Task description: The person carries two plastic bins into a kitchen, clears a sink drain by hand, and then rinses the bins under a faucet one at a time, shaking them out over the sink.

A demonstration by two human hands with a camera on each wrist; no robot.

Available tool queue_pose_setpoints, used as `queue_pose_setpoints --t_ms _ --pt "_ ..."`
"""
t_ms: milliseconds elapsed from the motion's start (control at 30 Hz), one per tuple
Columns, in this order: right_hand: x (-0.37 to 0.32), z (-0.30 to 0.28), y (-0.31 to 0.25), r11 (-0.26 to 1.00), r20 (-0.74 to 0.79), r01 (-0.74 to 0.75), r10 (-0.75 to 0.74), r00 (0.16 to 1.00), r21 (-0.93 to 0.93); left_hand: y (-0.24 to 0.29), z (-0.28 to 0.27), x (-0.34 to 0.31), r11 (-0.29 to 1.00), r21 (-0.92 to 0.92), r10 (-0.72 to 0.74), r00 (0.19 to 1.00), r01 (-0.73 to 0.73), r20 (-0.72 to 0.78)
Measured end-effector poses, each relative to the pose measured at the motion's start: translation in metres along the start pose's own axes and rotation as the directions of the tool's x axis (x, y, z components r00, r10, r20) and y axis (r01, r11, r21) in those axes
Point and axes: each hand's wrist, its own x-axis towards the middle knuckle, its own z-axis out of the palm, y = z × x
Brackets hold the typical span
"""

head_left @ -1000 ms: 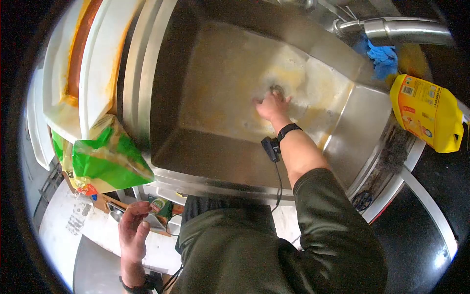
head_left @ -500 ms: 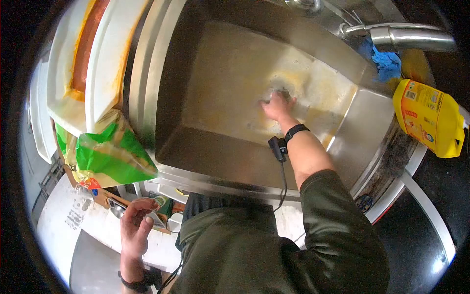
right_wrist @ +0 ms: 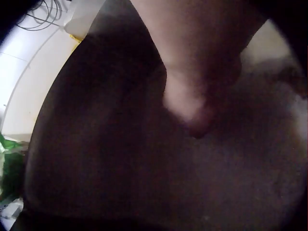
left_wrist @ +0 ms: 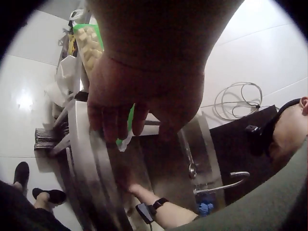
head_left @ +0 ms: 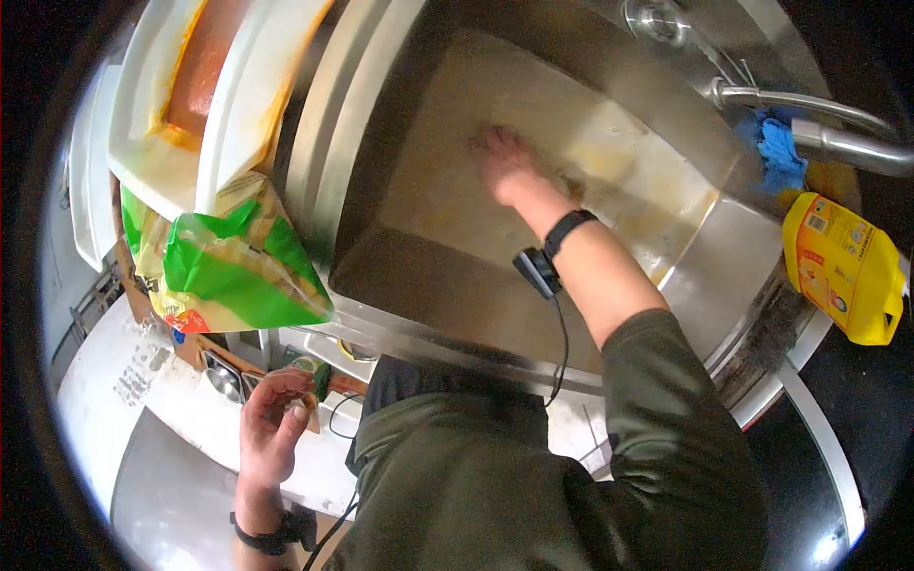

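Observation:
My right hand [head_left: 506,164] reaches down inside a deep steel sink [head_left: 438,285], its fingers extended but blurred over the floor of the basin. Murky, yellowish-brown water or residue spreads across that floor. Just to the right of the hand is a dark drain [head_left: 571,186], partly covered by the wrist. The right wrist view is dim; the hand [right_wrist: 202,96] shows there against the dark basin with nothing visible in it. Outside the sink, my left hand [head_left: 271,428] hangs with loosely curled fingers, and the left wrist view shows no object in this hand [left_wrist: 144,96].
White tubs with orange residue [head_left: 195,86] stand left of the sink. Beside them sits a green and clear bag [head_left: 238,257] of pale chunks. A blue cloth [head_left: 781,152], a metal faucet pipe [head_left: 852,147] and a yellow jug [head_left: 838,266] are at the right.
My right hand has moved leftward from the drain across the sink floor. The head view has shifted, so the surroundings sit further right. My left hand stays loosely curled outside the sink.

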Motion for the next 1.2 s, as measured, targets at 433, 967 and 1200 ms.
queue_pose_setpoints --t_ms 433,967,1200 --pt "-0.032 0.011 -0.045 0.975 0.245 0.204 -0.219 0.944 0.086 -0.004 -0.015 -0.012 0.998 -0.065 -0.022 0.999 0.019 -0.044" --pt "-0.104 -0.059 0.062 0.816 0.334 -0.577 0.536 0.775 0.03 0.007 -0.001 0.011 0.999 -0.042 0.023 1.0 -0.022 0.02" --pt "-0.076 -0.072 0.047 0.731 0.394 -0.676 0.65 0.65 -0.089 0.03 0.019 0.021 1.0 0.026 0.006 1.0 -0.007 0.029"
